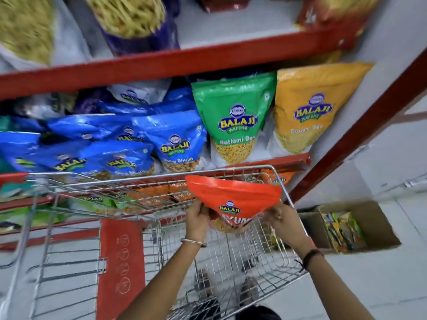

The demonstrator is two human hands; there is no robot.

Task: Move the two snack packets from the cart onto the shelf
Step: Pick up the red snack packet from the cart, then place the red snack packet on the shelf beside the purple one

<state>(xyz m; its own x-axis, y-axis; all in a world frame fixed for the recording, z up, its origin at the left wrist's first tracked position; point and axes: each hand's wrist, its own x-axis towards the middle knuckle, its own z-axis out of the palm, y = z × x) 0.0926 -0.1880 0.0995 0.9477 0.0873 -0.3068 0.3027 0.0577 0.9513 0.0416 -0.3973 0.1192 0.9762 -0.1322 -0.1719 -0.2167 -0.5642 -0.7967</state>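
An orange-red Balaji snack packet (233, 199) is held up over the far end of the wire cart (129, 181). My left hand (197, 215) grips its lower left side and my right hand (277, 218) grips its lower right corner. The packet sits in front of the red-edged shelf (265, 161), just below the row with the green packet (235, 121) and yellow packet (307, 107). A second packet in the cart is not clearly visible; something yellowish shows low at the cart's right side behind my right wrist.
Blue Balaji packets (97, 146) crowd the left of the middle shelf. Orange and green packets fill the lower shelf behind the cart wire. A red upright post (360, 125) stands right. An open cardboard box (353, 227) with small packets sits on the floor.
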